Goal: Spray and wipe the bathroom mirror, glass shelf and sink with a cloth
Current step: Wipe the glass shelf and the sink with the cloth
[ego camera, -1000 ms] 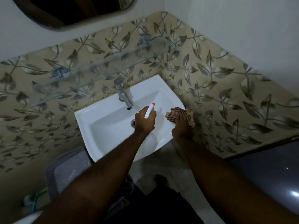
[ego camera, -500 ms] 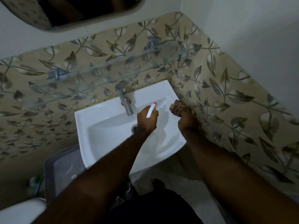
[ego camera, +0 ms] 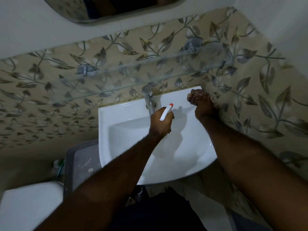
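The sink (ego camera: 191, 147) was glossy white ceramic, the tap (ego camera: 148, 99) dull metal, the shelf (ego camera: 133, 77) clear glass, the cloth (ego camera: 195, 97) woven.

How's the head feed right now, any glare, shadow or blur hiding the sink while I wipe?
Head view: dim; the sink rim shows only mild sheen; both arms shade the basin; wide-angle bending curves the glass shelf; the cloth is slightly soft.

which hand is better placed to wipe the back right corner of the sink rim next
Right. The right hand already presses the cloth on the sink rim at that corner, beside the tiled wall. The left hand grips the spray bottle over the basin.
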